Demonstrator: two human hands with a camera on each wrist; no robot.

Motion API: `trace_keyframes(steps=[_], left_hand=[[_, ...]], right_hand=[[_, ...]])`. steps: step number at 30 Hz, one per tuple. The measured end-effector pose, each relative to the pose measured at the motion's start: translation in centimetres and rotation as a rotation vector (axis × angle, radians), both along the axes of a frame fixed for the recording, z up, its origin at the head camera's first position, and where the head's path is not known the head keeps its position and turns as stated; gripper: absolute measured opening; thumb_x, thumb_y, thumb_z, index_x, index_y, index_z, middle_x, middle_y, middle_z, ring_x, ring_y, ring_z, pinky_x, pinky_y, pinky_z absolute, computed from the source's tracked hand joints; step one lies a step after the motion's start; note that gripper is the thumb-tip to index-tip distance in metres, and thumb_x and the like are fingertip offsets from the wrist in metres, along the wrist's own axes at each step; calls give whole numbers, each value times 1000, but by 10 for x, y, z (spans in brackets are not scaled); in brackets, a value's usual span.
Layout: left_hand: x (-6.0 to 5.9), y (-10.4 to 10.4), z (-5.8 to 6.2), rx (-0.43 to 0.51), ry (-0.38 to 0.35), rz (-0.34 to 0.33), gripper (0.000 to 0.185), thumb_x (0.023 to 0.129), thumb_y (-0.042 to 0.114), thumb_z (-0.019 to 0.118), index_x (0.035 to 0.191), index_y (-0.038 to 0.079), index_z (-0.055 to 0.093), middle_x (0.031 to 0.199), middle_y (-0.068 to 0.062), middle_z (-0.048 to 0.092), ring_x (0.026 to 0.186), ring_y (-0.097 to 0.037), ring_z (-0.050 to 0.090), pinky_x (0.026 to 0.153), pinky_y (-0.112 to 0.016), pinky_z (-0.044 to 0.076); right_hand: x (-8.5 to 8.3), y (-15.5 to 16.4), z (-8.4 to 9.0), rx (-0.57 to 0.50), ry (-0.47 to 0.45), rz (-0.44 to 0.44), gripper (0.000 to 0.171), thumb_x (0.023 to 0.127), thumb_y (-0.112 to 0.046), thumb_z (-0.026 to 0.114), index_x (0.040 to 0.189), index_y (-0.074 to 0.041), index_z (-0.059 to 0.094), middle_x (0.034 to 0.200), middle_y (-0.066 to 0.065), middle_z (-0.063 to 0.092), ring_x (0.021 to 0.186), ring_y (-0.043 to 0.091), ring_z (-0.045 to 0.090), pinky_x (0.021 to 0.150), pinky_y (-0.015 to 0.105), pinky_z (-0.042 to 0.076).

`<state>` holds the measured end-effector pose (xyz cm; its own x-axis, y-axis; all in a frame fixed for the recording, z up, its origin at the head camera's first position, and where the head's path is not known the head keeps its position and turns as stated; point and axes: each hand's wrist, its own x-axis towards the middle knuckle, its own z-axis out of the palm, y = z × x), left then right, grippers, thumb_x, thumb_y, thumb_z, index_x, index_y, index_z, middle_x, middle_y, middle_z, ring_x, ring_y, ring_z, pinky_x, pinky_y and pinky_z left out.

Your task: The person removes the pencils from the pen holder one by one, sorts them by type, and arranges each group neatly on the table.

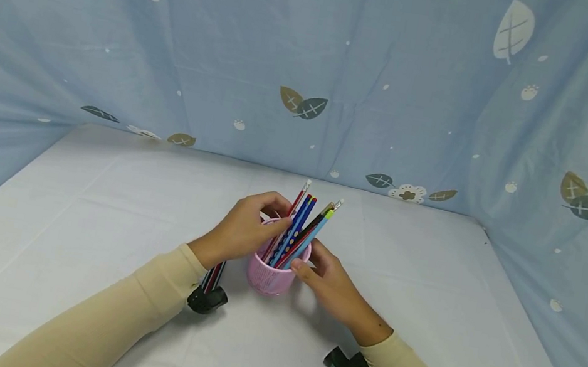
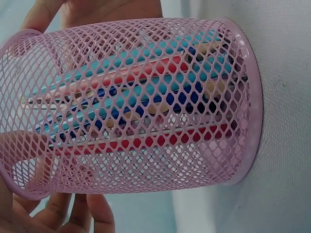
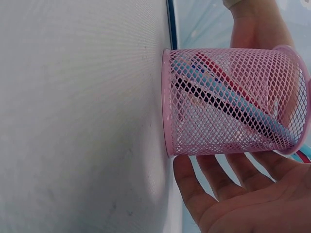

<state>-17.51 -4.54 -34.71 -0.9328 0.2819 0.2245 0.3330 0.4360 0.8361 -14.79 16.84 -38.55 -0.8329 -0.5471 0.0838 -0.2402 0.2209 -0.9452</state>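
Note:
A pink mesh cup [image 1: 269,274] stands upright on the white table [image 1: 96,211] and holds several coloured pencils [image 1: 302,223] that lean to the right. My left hand [image 1: 277,211] curls over the cup's left rim, with thumb and fingers round the pencil bundle. In the left wrist view the cup [image 2: 146,102] fills the frame and my left fingers [image 2: 82,213] show at its rim. My right hand [image 1: 310,263] lies against the cup's right side, thumb at the rim. The right wrist view shows its fingers [image 3: 214,174] straight along the cup's wall [image 3: 228,102].
Blue cloth [image 1: 313,53] printed with leaves walls in the table at the back and on both sides. A black wrist camera [image 1: 205,300] sits under my left wrist and another [image 1: 346,366] under my right. Bare white table lies all round the cup.

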Motion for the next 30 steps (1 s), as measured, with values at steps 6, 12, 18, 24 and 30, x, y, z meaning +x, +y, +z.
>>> trace_keyframes(steps=[6, 12, 18, 24, 30], left_hand=[[0, 0, 1, 7, 3, -1, 18, 98, 23, 64, 113, 14, 66, 106, 1, 70, 104, -17, 61, 91, -39, 52], [0, -1, 3, 16, 10, -4, 21, 98, 22, 64, 116, 11, 66, 106, 1, 70, 101, -16, 62, 85, -36, 53], [-1, -2, 6, 32, 6, -4, 21, 99, 21, 64, 117, 11, 65, 107, -1, 70, 100, -16, 63, 85, -35, 54], [-2, -4, 8, 36, 8, 5, 20, 99, 22, 64, 116, 12, 65, 105, -1, 71, 99, -16, 64, 85, -35, 55], [-2, -6, 11, 50, 27, 8, 21, 98, 21, 64, 117, 11, 65, 107, -3, 71, 99, -17, 65, 86, -36, 55]], right_hand=[[0, 0, 0, 6, -3, -1, 67, 102, -42, 55, 157, -15, 30, 153, 11, 45, 139, 33, 46, 110, 56, 41], [1, 0, 0, 8, -2, -6, 66, 102, -41, 55, 157, -15, 30, 153, 12, 46, 139, 33, 46, 110, 56, 41], [1, 0, 0, 16, -7, -14, 66, 102, -42, 55, 157, -17, 29, 154, 10, 45, 141, 33, 44, 111, 57, 41], [1, 0, 0, 22, -12, -20, 67, 101, -44, 56, 157, -17, 30, 155, 9, 44, 143, 32, 42, 112, 58, 39], [1, -1, 0, 27, -11, -22, 66, 102, -42, 55, 157, -17, 30, 155, 9, 44, 144, 32, 41, 113, 59, 37]])
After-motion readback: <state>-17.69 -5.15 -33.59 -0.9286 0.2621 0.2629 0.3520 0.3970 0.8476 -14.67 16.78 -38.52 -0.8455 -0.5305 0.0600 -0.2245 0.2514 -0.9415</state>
